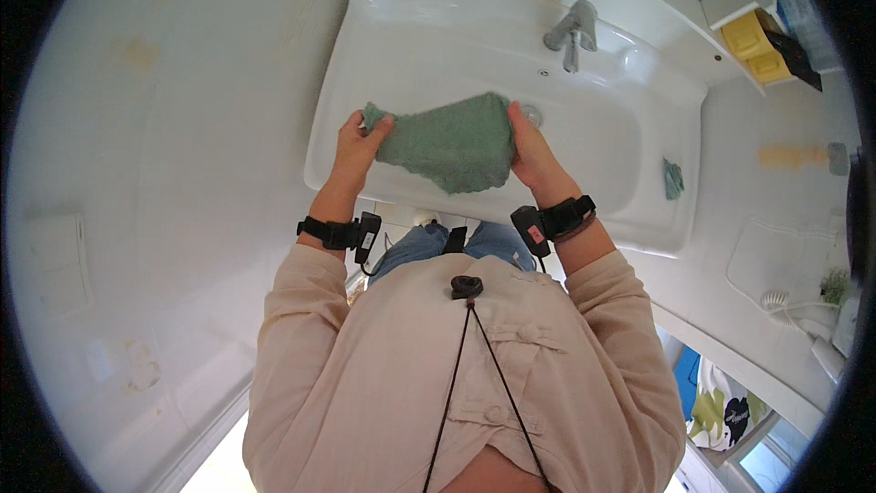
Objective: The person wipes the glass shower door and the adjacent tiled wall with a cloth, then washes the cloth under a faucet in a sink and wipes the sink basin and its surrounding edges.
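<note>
A green cloth [448, 144] is stretched between my two hands above the front part of a white washbasin [410, 34]. My left hand [359, 144] pinches its bunched left corner between thumb and fingers. At the other end, my right hand [537, 154] grips the cloth's right side, the thumb pointing up along the edge and the fingers mostly hidden. The lower edge of the cloth hangs uneven. Just behind my right hand, the metal drain [531, 116] is partly covered.
A chrome faucet [575, 34] stands at the basin's back. A small crumpled green cloth [673, 179] lies on the right rim. Yellow containers [756, 44] sit on a shelf at upper right. On the right wall hangs a coiled white cord [775, 301]. A wall rises close on the left.
</note>
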Demonstrator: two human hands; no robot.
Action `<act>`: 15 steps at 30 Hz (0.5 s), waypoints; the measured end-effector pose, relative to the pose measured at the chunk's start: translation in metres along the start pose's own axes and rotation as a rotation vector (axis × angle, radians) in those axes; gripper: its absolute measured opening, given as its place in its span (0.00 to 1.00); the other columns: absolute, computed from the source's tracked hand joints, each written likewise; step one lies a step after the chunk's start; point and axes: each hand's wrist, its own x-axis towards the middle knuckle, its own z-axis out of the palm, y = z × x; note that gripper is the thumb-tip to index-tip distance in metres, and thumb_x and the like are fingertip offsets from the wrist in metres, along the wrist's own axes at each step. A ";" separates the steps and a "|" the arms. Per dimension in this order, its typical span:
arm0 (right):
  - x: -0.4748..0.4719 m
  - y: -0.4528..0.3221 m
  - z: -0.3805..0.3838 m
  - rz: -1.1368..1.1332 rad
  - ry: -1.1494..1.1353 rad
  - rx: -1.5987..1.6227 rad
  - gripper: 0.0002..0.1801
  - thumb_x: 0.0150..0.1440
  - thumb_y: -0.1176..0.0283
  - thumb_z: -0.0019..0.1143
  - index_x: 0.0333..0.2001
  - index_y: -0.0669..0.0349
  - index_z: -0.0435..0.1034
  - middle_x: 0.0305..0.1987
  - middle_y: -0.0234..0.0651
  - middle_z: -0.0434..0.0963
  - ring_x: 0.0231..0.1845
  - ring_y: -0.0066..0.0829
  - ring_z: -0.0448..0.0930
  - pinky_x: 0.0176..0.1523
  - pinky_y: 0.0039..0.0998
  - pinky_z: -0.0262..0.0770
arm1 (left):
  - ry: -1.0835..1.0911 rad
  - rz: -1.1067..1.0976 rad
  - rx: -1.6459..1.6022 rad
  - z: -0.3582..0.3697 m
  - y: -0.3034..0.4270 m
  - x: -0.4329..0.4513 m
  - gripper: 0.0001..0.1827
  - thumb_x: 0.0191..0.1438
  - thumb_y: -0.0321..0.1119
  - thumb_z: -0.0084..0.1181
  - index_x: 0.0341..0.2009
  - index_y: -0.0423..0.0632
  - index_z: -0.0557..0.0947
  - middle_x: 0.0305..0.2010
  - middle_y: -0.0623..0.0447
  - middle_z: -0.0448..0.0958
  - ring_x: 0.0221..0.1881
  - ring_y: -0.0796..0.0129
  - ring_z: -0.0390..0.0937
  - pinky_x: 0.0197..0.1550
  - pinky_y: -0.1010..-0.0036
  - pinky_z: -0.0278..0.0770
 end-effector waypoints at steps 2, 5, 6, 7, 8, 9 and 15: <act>-0.004 -0.011 0.031 -0.010 -0.098 0.208 0.26 0.58 0.51 0.34 0.48 0.62 0.62 0.48 0.36 0.68 0.48 0.30 0.68 0.54 0.30 0.60 | 0.187 0.097 0.150 -0.021 -0.002 -0.002 0.17 0.49 0.40 0.55 0.38 0.42 0.72 0.30 0.51 0.74 0.31 0.72 0.72 0.31 0.76 0.70; -0.001 -0.013 0.077 -0.208 -0.499 0.139 0.29 0.57 0.49 0.32 0.51 0.62 0.59 0.50 0.39 0.67 0.49 0.32 0.67 0.54 0.33 0.60 | 0.442 0.398 0.439 -0.080 -0.050 0.018 0.16 0.47 0.39 0.56 0.36 0.42 0.72 0.28 0.51 0.75 0.26 0.68 0.72 0.28 0.75 0.70; 0.005 -0.004 0.082 -0.132 -0.456 -0.182 0.30 0.58 0.50 0.31 0.55 0.61 0.53 0.52 0.39 0.65 0.49 0.32 0.68 0.55 0.33 0.60 | 0.468 0.365 0.554 -0.074 -0.055 0.017 0.13 0.48 0.36 0.53 0.37 0.43 0.72 0.33 0.49 0.75 0.32 0.63 0.73 0.34 0.71 0.69; 0.010 0.009 0.094 -0.054 -0.418 -0.494 0.32 0.58 0.50 0.30 0.59 0.60 0.46 0.55 0.40 0.63 0.49 0.33 0.68 0.55 0.34 0.60 | 0.467 0.370 0.550 -0.084 -0.066 0.020 0.13 0.48 0.36 0.53 0.37 0.43 0.72 0.33 0.49 0.75 0.32 0.63 0.73 0.34 0.71 0.69; 0.028 0.032 0.095 -0.360 -0.649 -0.775 0.32 0.59 0.53 0.31 0.61 0.59 0.42 0.63 0.44 0.49 0.60 0.35 0.56 0.61 0.31 0.48 | 0.509 0.512 0.785 -0.097 -0.082 0.027 0.12 0.48 0.34 0.51 0.37 0.43 0.72 0.37 0.48 0.73 0.37 0.59 0.71 0.38 0.68 0.68; 0.038 0.041 0.100 -0.336 -0.737 -0.971 0.31 0.58 0.57 0.35 0.60 0.62 0.44 0.65 0.47 0.44 0.64 0.39 0.50 0.63 0.30 0.44 | 0.558 0.639 1.019 -0.105 -0.096 0.029 0.11 0.48 0.33 0.50 0.37 0.44 0.72 0.41 0.47 0.72 0.41 0.56 0.70 0.43 0.66 0.66; 0.085 0.090 0.089 -0.585 -0.660 -1.917 0.26 0.56 0.56 0.35 0.58 0.50 0.53 0.65 0.35 0.45 0.65 0.38 0.46 0.63 0.45 0.43 | 0.735 0.505 1.034 -0.088 -0.109 0.027 0.15 0.50 0.30 0.44 0.45 0.43 0.68 0.47 0.42 0.68 0.46 0.49 0.65 0.46 0.61 0.63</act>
